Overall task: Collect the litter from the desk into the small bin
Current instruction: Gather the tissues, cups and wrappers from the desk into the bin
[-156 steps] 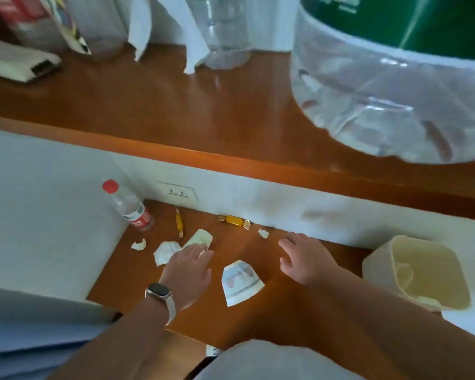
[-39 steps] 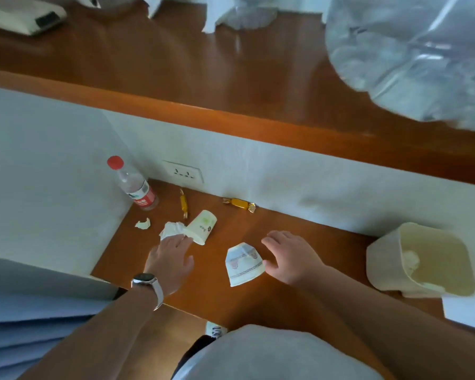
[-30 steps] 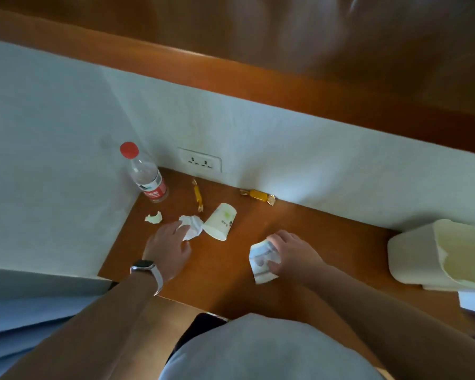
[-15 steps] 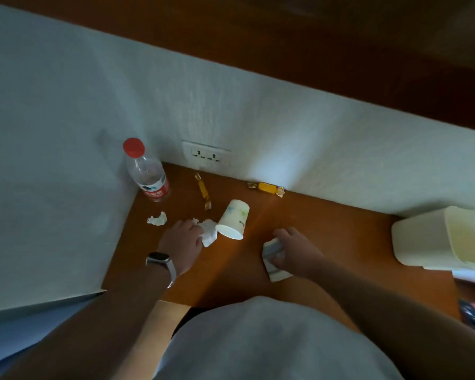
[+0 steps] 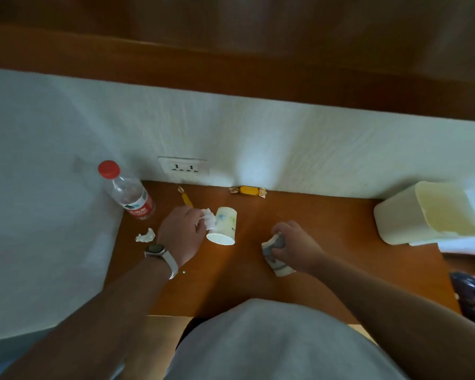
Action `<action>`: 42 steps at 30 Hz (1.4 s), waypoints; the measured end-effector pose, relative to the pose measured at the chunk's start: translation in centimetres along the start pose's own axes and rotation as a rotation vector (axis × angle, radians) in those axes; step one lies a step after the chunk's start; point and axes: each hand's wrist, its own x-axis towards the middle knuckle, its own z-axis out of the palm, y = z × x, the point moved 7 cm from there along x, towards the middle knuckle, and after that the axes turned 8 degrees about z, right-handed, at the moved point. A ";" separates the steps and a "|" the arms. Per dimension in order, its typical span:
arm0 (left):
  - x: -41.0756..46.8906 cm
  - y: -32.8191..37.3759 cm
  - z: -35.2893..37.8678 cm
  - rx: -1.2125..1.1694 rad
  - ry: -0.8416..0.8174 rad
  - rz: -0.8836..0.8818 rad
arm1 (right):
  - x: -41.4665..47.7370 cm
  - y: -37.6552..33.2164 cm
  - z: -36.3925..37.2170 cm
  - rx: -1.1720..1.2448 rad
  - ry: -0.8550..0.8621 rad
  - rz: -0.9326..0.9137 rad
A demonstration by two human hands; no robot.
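Note:
My left hand (image 5: 182,231) holds a crumpled white tissue (image 5: 209,217) pressed against a white paper cup (image 5: 223,225) that lies on its side on the wooden desk (image 5: 327,237). My right hand (image 5: 292,246) grips a squashed paper cup (image 5: 275,256) with a grey and white print, low over the desk. A small white paper scrap (image 5: 146,235) lies left of my left hand. A yellow wrapped candy (image 5: 248,191) and a thin yellow wrapper (image 5: 185,197) lie by the wall. The cream small bin (image 5: 395,218) stands at the desk's right end, open side facing up and right.
A clear plastic bottle (image 5: 128,192) with a red cap stands in the desk's back left corner. A wall socket (image 5: 183,167) sits just above the desk. White walls close the desk at the left and back. A wooden shelf (image 5: 231,72) overhangs above.
My right hand has closed on the printed cup and squashed it. My left hand has taken up the tissue and moved right against the white cup. The camera has tilted down.

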 end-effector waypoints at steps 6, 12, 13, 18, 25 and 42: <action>3.1 6.3 -0.5 -0.001 0.038 0.169 | -2.3 2.7 -4.5 0.177 0.136 -0.008; 5.2 15.2 1.2 -0.017 0.038 0.308 | -5.6 8.2 -10.7 0.319 0.277 0.013; 5.6 17.0 1.7 -0.016 0.031 0.347 | -6.1 9.4 -11.9 0.338 0.311 0.018; 7.9 25.7 4.7 0.024 -0.043 0.475 | -8.5 16.0 -17.8 0.424 0.466 0.071; 10.0 38.8 7.2 0.028 -0.057 0.635 | -11.0 25.2 -24.6 0.570 0.676 0.108; 17.0 48.9 12.5 0.037 -0.170 0.578 | -4.2 32.5 -28.0 0.450 0.662 0.043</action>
